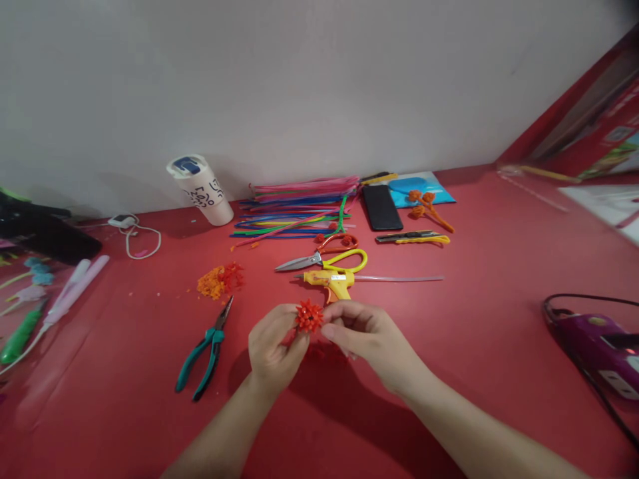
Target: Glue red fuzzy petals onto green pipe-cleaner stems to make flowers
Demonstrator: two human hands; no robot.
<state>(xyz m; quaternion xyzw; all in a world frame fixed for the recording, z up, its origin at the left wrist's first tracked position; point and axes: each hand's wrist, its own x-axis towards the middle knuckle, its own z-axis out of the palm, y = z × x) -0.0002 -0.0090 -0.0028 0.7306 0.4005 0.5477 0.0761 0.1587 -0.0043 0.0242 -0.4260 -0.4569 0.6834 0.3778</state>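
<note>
A red, spiky-petalled flower with a dark centre is held up over the red table. My left hand grips it from the left between thumb and fingers. At its right edge, my right hand is closed in a pinch on the petals, other fingers curled. Red bits lie on the table below, partly hidden by the hands. Just beyond them is a yellow glue gun with a clear glue stick in its back. Scissors with one orange and one yellow handle lie behind it.
Teal-handled pliers lie left of my hands, near a pile of orange and red trimmings. Pipe cleaners, a phone, a cutter knife and a white tumbler stand along the wall. A purple power strip sits right.
</note>
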